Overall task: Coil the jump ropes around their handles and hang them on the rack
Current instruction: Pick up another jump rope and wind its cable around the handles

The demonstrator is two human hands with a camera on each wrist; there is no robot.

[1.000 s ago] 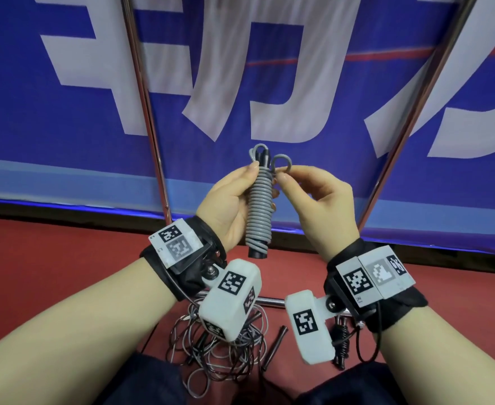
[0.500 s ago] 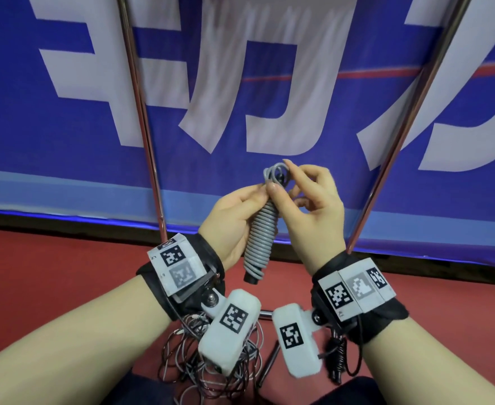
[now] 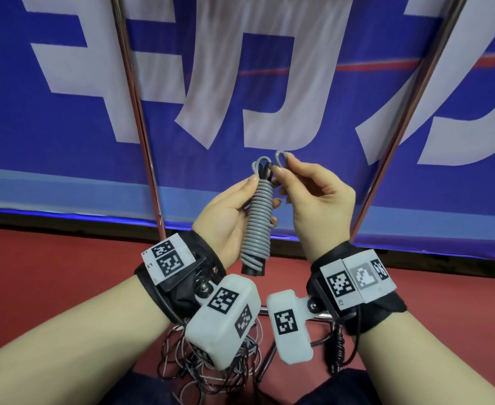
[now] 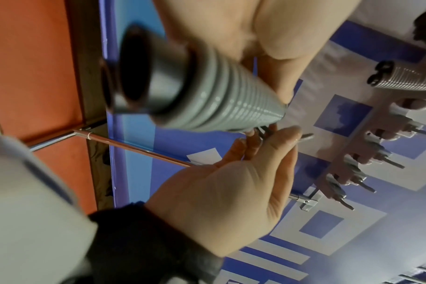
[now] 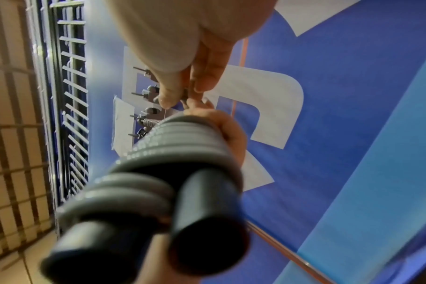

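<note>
A grey jump rope [image 3: 258, 220] is wound tightly round its two black handles and stands nearly upright in front of my chest. My left hand [image 3: 228, 211] grips the coil round its middle. My right hand [image 3: 313, 200] pinches a small grey rope loop [image 3: 281, 159] that sticks out at the top of the coil. The wrist views show the coil [image 4: 221, 100] [image 5: 173, 153] end-on, with the black handle ends towards the cameras. The rack [image 4: 353, 163], a bar with several metal hooks, is overhead; a coiled rope [image 4: 406, 78] hangs on it.
Loose tangled ropes [image 3: 211, 363] and a black handle lie on the red floor by my knees. Two slanted metal poles [image 3: 141, 118] [image 3: 401, 127] stand before a blue and white banner [image 3: 269, 83]. A metal grid fence [image 5: 68, 107] shows in the right wrist view.
My right hand drew the top loop out to the right of the handle tips. The coil now stands more upright.
</note>
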